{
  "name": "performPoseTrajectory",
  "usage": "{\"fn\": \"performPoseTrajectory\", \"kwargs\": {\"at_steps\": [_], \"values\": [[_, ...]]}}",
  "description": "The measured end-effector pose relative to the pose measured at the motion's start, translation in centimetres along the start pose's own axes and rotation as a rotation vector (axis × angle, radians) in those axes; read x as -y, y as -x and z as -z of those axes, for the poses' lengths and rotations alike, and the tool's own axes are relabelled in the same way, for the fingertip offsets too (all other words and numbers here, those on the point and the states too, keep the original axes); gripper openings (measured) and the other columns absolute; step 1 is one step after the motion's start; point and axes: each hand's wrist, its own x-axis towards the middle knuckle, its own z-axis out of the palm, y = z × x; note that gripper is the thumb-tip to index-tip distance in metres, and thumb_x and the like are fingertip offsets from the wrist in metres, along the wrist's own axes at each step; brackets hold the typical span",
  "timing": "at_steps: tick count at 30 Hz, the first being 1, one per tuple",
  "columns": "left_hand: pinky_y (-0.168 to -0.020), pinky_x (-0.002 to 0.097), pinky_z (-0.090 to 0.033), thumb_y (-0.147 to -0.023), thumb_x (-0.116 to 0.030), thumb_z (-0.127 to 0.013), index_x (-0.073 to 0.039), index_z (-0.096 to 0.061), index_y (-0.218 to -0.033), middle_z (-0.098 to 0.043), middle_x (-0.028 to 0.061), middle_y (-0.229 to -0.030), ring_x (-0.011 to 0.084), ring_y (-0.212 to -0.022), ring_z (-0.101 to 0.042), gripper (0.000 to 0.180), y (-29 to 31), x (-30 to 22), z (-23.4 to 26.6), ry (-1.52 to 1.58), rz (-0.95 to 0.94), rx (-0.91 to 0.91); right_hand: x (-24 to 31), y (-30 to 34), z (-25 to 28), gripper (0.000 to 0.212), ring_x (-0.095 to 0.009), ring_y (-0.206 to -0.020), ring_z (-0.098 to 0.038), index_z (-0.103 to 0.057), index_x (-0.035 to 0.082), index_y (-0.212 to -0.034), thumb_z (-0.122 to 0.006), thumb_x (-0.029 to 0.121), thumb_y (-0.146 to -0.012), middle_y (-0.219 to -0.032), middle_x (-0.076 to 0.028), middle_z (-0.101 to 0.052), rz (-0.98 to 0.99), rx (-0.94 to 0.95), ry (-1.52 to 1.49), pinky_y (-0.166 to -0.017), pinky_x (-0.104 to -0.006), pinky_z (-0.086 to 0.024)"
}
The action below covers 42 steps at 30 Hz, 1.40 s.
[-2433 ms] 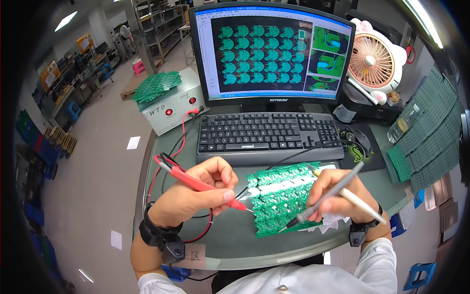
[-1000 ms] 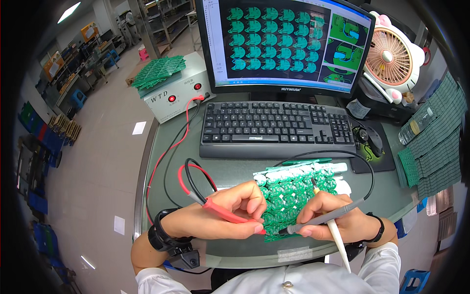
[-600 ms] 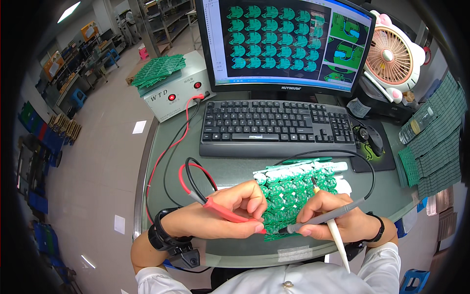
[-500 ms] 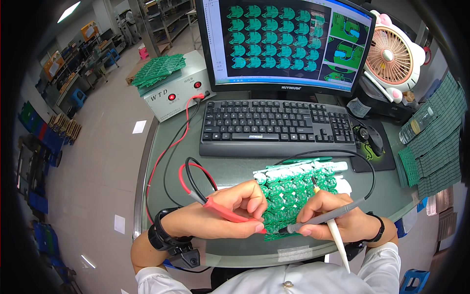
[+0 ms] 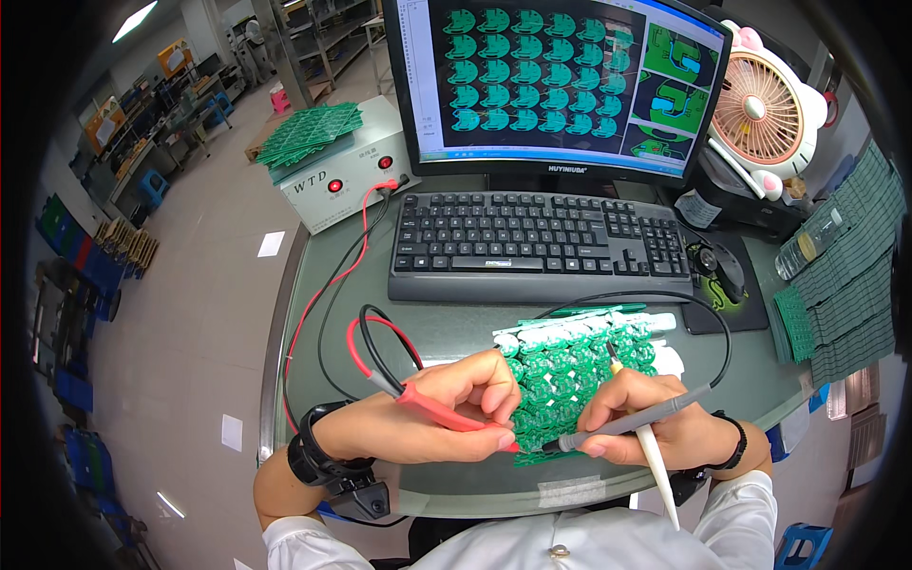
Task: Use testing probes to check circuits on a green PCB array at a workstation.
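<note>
Here | green circuit panel (image 5: 570,370) | scalloped rows, white-edged, flat on desk (image 5: 456,328)

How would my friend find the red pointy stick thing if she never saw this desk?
Start at the big monitor, drop past the black keyboard to the green circuit board panel. The left hand holds the red probe at its near edge. The other probe is grey.

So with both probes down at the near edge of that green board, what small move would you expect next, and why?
Probably a short shift of both tips to the next spot up the board. The left hand holds the red probe and the right hand the grey probe, tips close together at the near edge of the green circuit board panel, whose many repeated units extend away.
</note>
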Motion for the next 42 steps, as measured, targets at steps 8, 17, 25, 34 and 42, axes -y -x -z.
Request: {"fn": "performPoseTrajectory", "kwargs": {"at_steps": [8, 17, 25, 34, 42], "values": [[-0.085, 0.0291, -0.047, -0.083, 0.001, -0.065, -0.01, -0.035, -0.087, -0.047, 0.0027, -0.095, 0.0105, -0.088, -0.049, 0.032, 0.0, 0.1, 0.1, -0.027, 0.004, -0.002, 0.1, 0.1, 0.1, 0.02, -0.012, -0.067, -0.06, -0.056, 0.002, -0.092, -0.072, 0.013, -0.086, -0.079, -0.005, -0.064, -0.012, 0.007, -0.016, -0.057, -0.0259, -0.047], [-0.079, 0.027, -0.048, -0.084, 0.001, -0.063, -0.007, -0.042, -0.102, -0.053, 0.0109, -0.109, 0.0095, -0.087, -0.052, 0.028, 0.4, -1.2, 0.2, 0.19, -0.059, -0.078, 0.9, 0.0, 0.4, 0.019, -0.01, -0.075, -0.062, -0.056, 0.002, -0.095, -0.07, 0.013, -0.088, -0.084, -0.004, -0.063, -0.157, 0.006, -0.214, -0.063, -0.0233, -0.048], [-0.084, 0.0291, -0.047, -0.088, -0.002, -0.061, -0.002, -0.034, -0.139, -0.056, 0.0114, -0.114, 0.0124, -0.091, -0.056, 0.057, 0.8, -1.7, -1.5, 0.252, 0.134, 0.146, 3.1, -1.7, 0.8, 0.037, -0.017, -0.084, -0.066, -0.051, -0.001, -0.12, -0.067, 0.015, -0.09, -0.094, -0.009, -0.063, -0.02, 0.072, -0.048, -0.071, -0.0273, -0.053], [-0.054, 0.0228, -0.041, -0.093, -0.03, -0.061, -0.003, -0.057, -0.075, -0.062, 0.0059, -0.078, 0.009, -0.066, -0.055, 0.032, 0.2, -0.8, 3.0, -0.097, 0.038, -0.033, 3.1, -0.8, -0.6, 0.034, -0.025, -0.065, -0.062, -0.061, -0.001, -0.115, -0.061, 0.022, -0.09, -0.075, -0.009, -0.06, 0.212, 0.169, 0.191, -0.062, -0.0341, -0.051], [-0.054, 0.0198, -0.042, -0.092, -0.04, -0.062, -0.004, -0.068, -0.09, -0.066, 0.0026, -0.078, 0.0073, -0.066, -0.061, 0.036, -1.5, 1.8, 2.5, -0.135, 0.319, 0.034, 1.0, -0.6, -3.1, 0.018, -0.021, -0.065, -0.062, -0.061, 0.005, -0.096, -0.067, 0.005, -0.078, -0.082, -0.007, -0.06, 0.224, 0.05, 0.274, -0.054, -0.0321, -0.05]]}}
